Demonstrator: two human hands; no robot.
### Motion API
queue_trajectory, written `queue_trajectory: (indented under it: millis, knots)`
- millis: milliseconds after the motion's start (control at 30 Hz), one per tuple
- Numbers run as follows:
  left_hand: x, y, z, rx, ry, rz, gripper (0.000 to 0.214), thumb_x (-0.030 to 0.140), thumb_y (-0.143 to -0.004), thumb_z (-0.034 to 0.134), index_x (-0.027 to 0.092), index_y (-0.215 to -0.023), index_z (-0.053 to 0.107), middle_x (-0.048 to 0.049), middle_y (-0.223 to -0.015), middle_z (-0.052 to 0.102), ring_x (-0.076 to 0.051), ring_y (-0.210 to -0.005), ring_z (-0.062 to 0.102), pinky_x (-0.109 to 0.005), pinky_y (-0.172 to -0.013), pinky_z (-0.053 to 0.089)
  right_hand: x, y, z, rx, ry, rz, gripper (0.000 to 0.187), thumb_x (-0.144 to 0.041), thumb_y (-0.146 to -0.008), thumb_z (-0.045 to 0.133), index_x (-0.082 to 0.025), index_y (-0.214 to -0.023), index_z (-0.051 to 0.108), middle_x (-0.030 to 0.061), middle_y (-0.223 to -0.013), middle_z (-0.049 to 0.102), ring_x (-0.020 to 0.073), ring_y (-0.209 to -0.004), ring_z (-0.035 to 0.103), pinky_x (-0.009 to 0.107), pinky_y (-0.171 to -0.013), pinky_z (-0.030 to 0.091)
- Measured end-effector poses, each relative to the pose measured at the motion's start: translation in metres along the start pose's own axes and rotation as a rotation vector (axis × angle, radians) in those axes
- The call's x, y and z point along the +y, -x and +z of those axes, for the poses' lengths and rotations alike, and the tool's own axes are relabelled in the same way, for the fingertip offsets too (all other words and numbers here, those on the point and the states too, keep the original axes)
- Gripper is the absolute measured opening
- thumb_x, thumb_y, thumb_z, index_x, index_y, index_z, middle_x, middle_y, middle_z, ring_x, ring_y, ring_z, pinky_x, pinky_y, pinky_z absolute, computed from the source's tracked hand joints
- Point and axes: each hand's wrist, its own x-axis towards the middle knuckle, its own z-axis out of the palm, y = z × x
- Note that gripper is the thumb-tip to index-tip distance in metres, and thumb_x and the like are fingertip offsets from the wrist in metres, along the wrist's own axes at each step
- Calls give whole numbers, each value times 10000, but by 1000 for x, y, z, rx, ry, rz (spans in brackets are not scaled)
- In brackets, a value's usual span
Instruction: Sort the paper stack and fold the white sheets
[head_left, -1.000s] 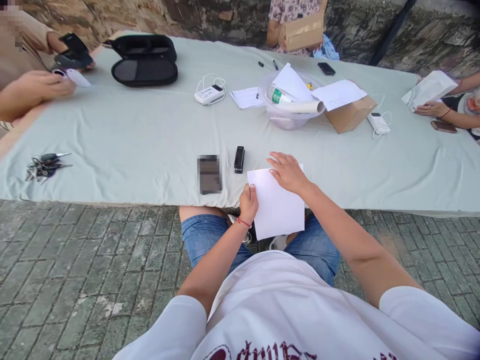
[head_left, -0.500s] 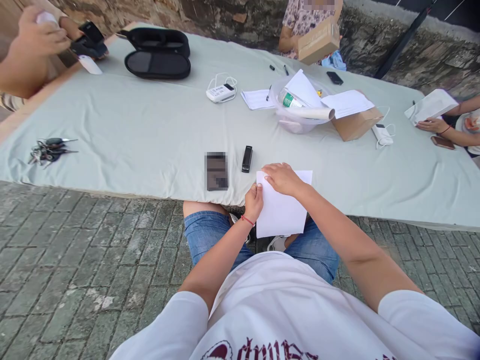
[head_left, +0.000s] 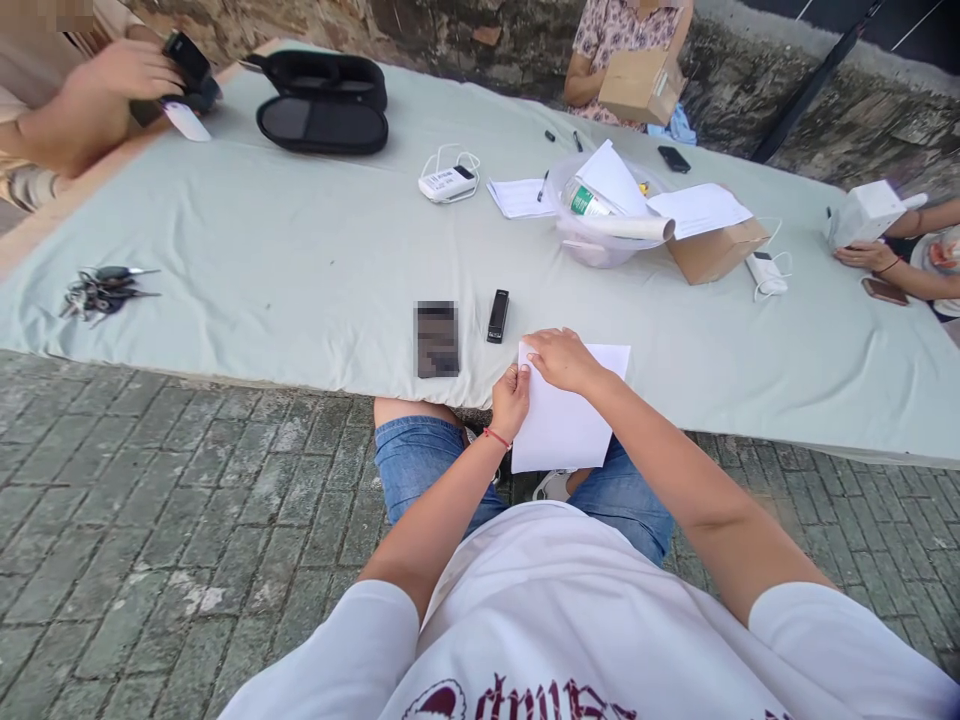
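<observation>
A blank white sheet of paper (head_left: 566, 425) lies partly on the table's near edge and partly over my lap. My left hand (head_left: 511, 402) is closed on its left edge, thumb on top. Across the upper left corner rests my right hand (head_left: 561, 358), its fingers together and bent over the paper's top edge. Whether it is one sheet or a few, I cannot tell. Just beyond my hands is a small black stapler-like object (head_left: 497, 316). To its left lies a dark flat item (head_left: 437, 340), blurred out in the picture.
Keys (head_left: 109, 290) lie at the left, an open black case (head_left: 322, 105) behind them. A plastic bowl (head_left: 600, 250) with papers and a bottle stands beside a cardboard box (head_left: 716, 252). White corded devices (head_left: 448, 183) lie about. Other people handle things around the table (head_left: 300, 260).
My hands keep their hold on the paper, nearly still. The person at the left has lowered a hand to the black device. At the right, a person has turned a white box.
</observation>
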Motion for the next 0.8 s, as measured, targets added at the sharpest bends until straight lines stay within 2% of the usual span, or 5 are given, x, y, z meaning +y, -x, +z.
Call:
queue_trajectory:
  millis: [300,367,467,600,800]
  knots:
    - [0,0,2,14,-14,12,410,578,-909,444,210,-729,468,18,-622,451,-128,-578,394,-268,-556,322,-4,3,1,48,19,36,399,-283,-980,352,-176,-1332,504,127,-1373,548,270,-1330,414,546,-1102,237]
    - [0,1,2,32,-40,23,416,580,-916,426,212,-723,454,19,-622,444,-128,-576,388,-273,-560,311,-5,3,2,56,41,31,398,-286,-983,344,-189,-1336,500,118,-1351,566,277,-1286,455,555,-1102,220]
    - [2,2,0,45,-99,36,414,568,-929,403,214,-717,439,25,-609,424,-127,-564,381,-278,-561,292,2,6,-1,5,102,36,363,-251,-981,323,-200,-1212,598,115,-1149,670,284,-1104,569,558,-1083,223]
    - [3,2,-2,70,-141,52,415,552,-940,388,216,-699,417,28,-599,407,-130,-565,386,-281,-574,285,39,21,-10,12,160,78,357,-219,-964,332,-215,-970,689,104,-946,700,300,-1008,579,575,-1048,233]
    - [2,2,-2,55,-218,69,395,507,-957,384,220,-687,409,27,-584,401,-137,-552,389,-286,-568,275,107,67,-21,2,14,154,342,-280,-946,374,-222,-916,709,71,-935,710,269,-947,594,454,-930,385]
